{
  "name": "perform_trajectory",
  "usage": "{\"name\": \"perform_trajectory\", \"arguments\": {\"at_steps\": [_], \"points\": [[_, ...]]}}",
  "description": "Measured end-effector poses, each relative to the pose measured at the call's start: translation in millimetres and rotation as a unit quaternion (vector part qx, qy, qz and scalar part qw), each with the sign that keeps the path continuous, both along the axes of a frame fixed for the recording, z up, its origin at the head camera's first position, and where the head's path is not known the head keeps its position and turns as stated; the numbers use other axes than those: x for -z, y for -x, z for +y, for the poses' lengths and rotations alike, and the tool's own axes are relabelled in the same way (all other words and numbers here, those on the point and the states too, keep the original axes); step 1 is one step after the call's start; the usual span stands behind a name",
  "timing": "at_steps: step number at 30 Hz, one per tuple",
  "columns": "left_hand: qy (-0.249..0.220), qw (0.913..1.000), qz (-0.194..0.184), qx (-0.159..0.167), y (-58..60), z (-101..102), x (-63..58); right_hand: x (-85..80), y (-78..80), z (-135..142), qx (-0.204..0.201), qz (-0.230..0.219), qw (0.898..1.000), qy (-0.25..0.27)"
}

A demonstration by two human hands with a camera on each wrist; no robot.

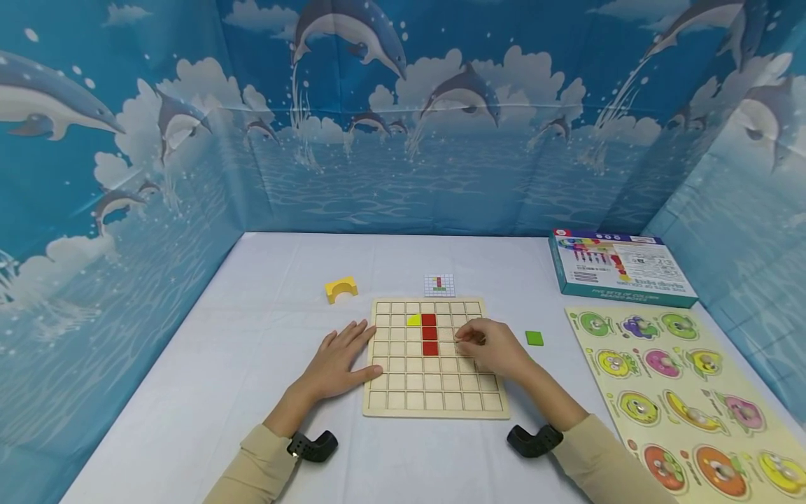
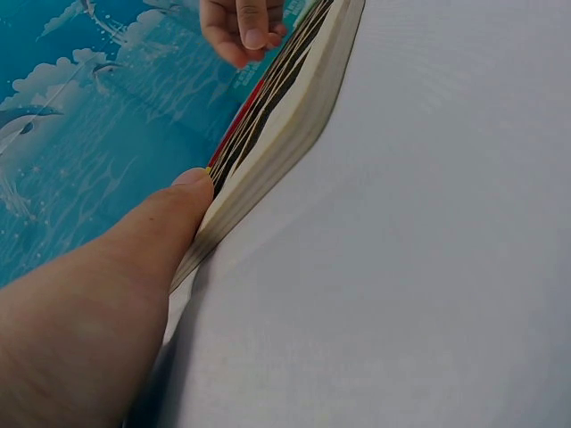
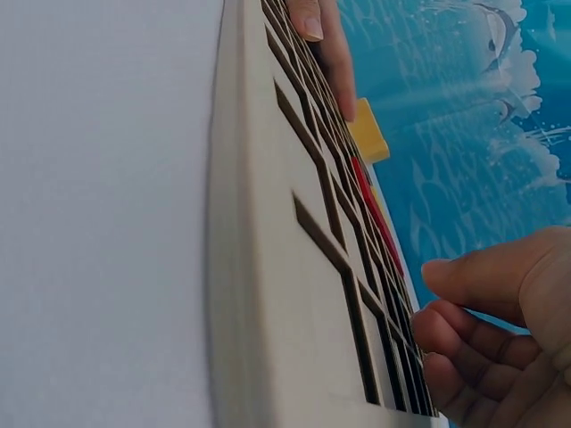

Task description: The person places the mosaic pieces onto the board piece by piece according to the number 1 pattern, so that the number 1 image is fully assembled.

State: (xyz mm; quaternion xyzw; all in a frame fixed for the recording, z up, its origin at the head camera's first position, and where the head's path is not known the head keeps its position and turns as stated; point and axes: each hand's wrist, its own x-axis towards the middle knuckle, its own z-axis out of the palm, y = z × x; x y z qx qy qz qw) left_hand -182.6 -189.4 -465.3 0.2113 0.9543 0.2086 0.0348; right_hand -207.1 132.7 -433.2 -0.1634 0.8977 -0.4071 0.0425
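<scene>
A wooden grid board (image 1: 403, 400) lies on the white table. Three red square tiles (image 1: 429, 334) form a column in its upper middle, with a yellow-green quarter-round tile (image 1: 413, 320) left of the top one. My left hand (image 1: 336, 362) lies spread at the board's left side, its thumb resting on the edge; the left wrist view shows that thumb close up. Over the board's right part is my right hand (image 1: 494, 346), fingers loosely curled. No piece shows between its thumb and fingertips in the right wrist view. A green square tile (image 1: 534, 338) lies right of the board.
Behind the board lies a small printed pattern card (image 1: 439, 285). A yellow arch block (image 1: 341, 288) stands at the back left. On the right are a teal box (image 1: 623, 269) and a fruit-picture board (image 1: 680, 392). Dolphin-printed cloth (image 1: 403, 189) walls the table's back and sides.
</scene>
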Motion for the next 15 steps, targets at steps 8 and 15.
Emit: {"name": "perform_trajectory", "arguments": {"at_steps": [8, 15], "points": [[-0.003, 1.0000, 0.003, 0.000, -0.1, -0.3, 1.1, -3.9, 1.6, 18.2, 0.031, 0.001, 1.000, 0.003], [-0.007, 1.0000, 0.003, 0.002, -0.9, -0.7, -0.5, -9.7, 8.2, 38.2, 0.072, 0.029, 0.997, -0.015]]}}
